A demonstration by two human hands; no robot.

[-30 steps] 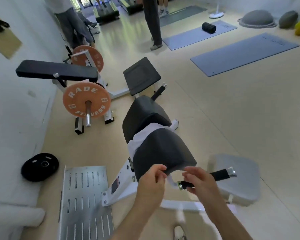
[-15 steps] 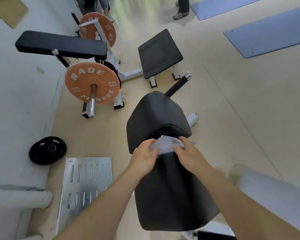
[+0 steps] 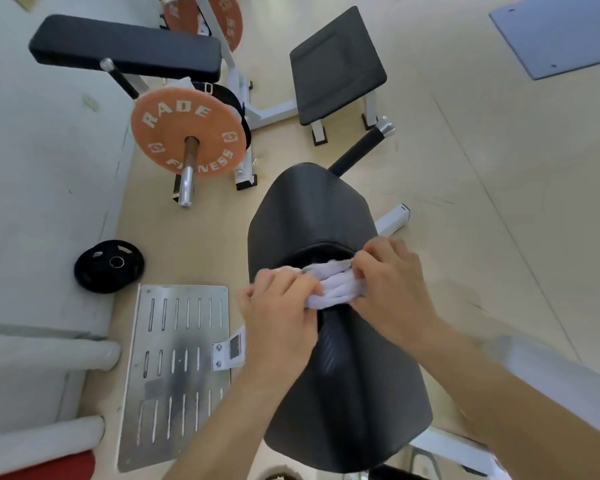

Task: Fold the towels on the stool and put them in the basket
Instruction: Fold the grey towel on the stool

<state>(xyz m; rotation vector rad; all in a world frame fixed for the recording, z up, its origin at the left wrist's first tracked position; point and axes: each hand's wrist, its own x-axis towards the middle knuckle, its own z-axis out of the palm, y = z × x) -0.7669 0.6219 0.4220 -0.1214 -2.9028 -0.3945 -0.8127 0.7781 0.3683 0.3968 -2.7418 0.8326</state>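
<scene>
Both grips, left hand point(image 3: 280, 299) & right hand point(image 3: 388, 275), bunch soft white towel point(image 3: 336, 284).

We see a bunched white cloth towel point(image 3: 336, 284) against two black padded cushions point(image 3: 312, 209). At ten o'clock, a round orange weight plate point(image 3: 187, 133) carries white lettering (partly hidden); a slotted silver metal footplate point(image 3: 177, 368) lies at eight o'clock.

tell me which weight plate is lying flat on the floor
The small black plate beside the wall lies flat on the floor. The orange plates stand upright on the machine's bar.
</scene>
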